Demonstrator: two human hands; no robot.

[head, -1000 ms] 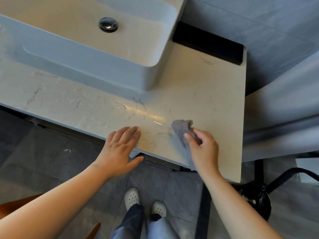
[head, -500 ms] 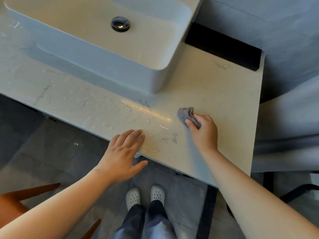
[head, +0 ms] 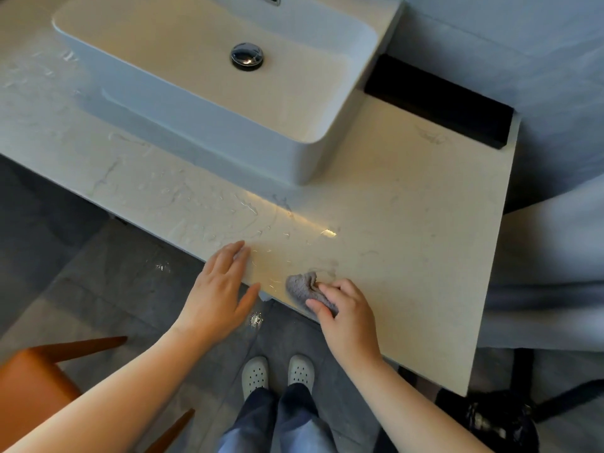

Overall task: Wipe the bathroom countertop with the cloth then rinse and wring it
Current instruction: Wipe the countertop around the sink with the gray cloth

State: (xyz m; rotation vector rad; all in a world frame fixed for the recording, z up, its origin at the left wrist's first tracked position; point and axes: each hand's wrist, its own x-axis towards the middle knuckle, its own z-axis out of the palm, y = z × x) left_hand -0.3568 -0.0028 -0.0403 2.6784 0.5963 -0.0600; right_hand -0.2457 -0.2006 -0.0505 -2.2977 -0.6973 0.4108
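Note:
A small grey cloth [head: 302,287] lies bunched on the pale marble countertop [head: 408,223], close to its front edge. My right hand [head: 344,317] grips the cloth with curled fingers and presses it on the stone. My left hand [head: 220,291] rests with straight fingers on the counter's front edge, just left of the cloth. Wet streaks and droplets glisten on the counter to the left of both hands.
A white rectangular basin [head: 228,76] with a chrome drain plug [head: 247,56] sits on the counter at the back. A black block [head: 438,99] stands against the wall at back right. An orange stool [head: 36,380] is on the floor at lower left, a dark bin [head: 500,420] at lower right.
My right hand has dragged the cloth back toward the front edge and a little left, closer to my left hand. The view has shifted so the basin sits further right.

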